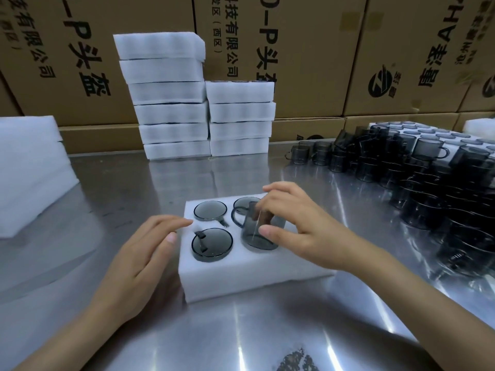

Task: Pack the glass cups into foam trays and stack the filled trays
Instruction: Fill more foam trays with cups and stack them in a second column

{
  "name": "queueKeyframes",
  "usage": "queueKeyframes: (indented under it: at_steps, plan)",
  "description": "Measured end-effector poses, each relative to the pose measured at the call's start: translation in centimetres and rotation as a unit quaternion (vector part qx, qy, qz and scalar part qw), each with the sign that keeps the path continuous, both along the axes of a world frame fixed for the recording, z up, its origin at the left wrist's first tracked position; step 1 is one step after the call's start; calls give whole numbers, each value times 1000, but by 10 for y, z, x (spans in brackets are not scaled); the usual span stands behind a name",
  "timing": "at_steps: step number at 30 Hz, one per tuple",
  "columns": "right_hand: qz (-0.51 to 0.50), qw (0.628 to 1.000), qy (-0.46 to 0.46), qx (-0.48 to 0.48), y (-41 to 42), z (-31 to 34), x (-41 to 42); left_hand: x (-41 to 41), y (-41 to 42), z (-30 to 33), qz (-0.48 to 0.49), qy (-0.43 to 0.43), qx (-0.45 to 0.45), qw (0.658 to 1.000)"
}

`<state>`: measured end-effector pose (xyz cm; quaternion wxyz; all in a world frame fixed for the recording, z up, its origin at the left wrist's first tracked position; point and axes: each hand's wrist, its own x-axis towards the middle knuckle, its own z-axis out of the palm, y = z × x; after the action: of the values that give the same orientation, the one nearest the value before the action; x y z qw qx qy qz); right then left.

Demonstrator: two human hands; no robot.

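held a smoky grey glass cup (257, 228) in the right hand (300, 231), thumb on the near wall and fingers curled over the far rim, cup upright and partly sunk into the near-right pocket of the white foam tray (241, 274), handle pointing left toward the tray's middle. rested the left hand (150, 253) on the tray's left edge, fingers straight and relaxed, gripping nothing, only steadying the foam on the steel table (134, 183). found three other pockets already filled: a far-left cup (210, 210), a near-left cup (212, 245), and a far-right cup (245, 203) half hidden behind the fingers. judged the step as seating the fourth and last cup. best done by keeping the cup vertical, turning the handle into whatever slot the foam offers, and pressing down evenly on the rim rather than on one side, since foam of this sort probably grips and could tip the glass. worth keeping the left hand flat so the tray would not slide on the slick metal. saw two stacks of filled trays (206, 121) standing against the cardboard boxes (308, 62) at the back, spare foam (29, 167) on the left, and a crowd of unpacked cups (428, 178) on the right.
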<state>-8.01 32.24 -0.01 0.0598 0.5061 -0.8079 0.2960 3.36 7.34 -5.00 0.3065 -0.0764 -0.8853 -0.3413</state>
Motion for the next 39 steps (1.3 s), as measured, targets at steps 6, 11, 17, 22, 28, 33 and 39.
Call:
queueKeyframes:
  at_steps: [6,11,17,22,28,33,39]
  plan:
    - [-15,998,34,47,-3,3,10,0,0,0,1,-2,-5,1000]
    - [-28,996,62,54,-8,1,18,0,-1,0,6,-3,-11,1000]
    - [-39,993,95,61,-10,0,20,2,3,4,7,-5,-20,1000]
    - [-69,996,54,-14,-1,5,14,8,23,19,-17,24,-133,991]
    - [-43,996,57,61,3,-2,15,-1,60,26,-62,22,-325,944]
    - [-54,984,87,148,2,-11,18,-2,58,21,-65,4,-337,939]
    - [-59,977,91,182,2,-16,19,-3,61,19,-56,8,-308,950]
